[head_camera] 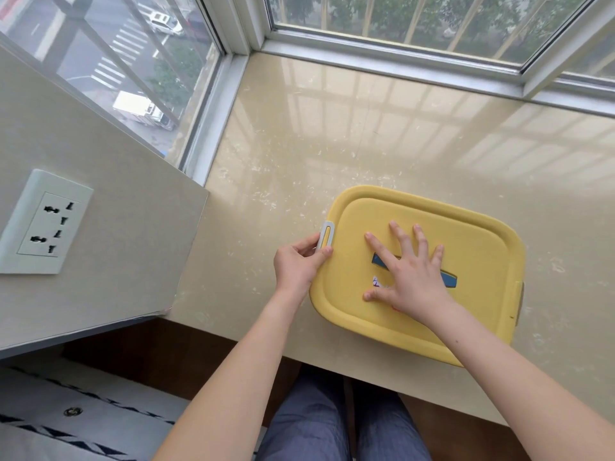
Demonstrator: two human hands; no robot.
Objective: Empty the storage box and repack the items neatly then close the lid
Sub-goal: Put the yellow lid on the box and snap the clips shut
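A yellow storage box [472,241] stands near the front edge of a beige stone sill, its lid on. A blue handle [447,278] lies in the middle of the lid, partly under my palm. My right hand [407,271] rests flat on the lid with fingers spread. My left hand [299,264] pinches the white latch [325,235] on the box's left side, thumb on the lid edge. A second latch [519,294] shows at the right side. The contents are hidden.
The stone sill [349,134] stretches back to window frames at the rear and left. A wall panel with a power socket [46,224] juts in at the left. My knees in blue trousers [339,424] are below the sill's front edge.
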